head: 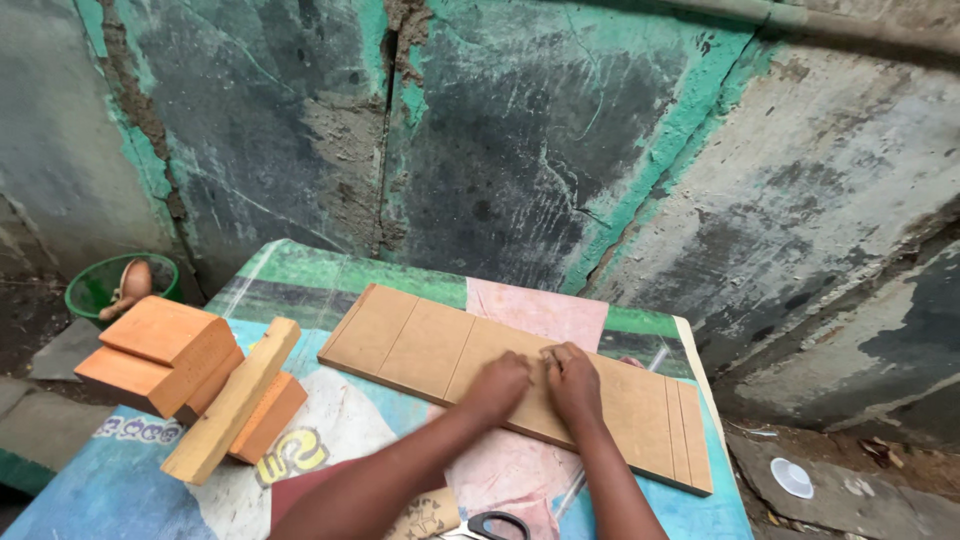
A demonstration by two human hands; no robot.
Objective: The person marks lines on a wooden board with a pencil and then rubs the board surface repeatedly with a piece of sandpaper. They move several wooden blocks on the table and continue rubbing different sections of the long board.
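Scissors with dark handles lie nearest, at the table's front edge. Beyond them both hands press palm-down, side by side, on a long flat brown board scored with thin parallel lines, lying diagonally across the colourful table: left hand, right hand, fingers loosely curled, gripping nothing.

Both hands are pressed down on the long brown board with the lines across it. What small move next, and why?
Probably slide the right hand along the board towards its right end while the left hand holds. Both hands sit side by side mid-board, the right end reaches the table edge, and the scissors lie untouched.
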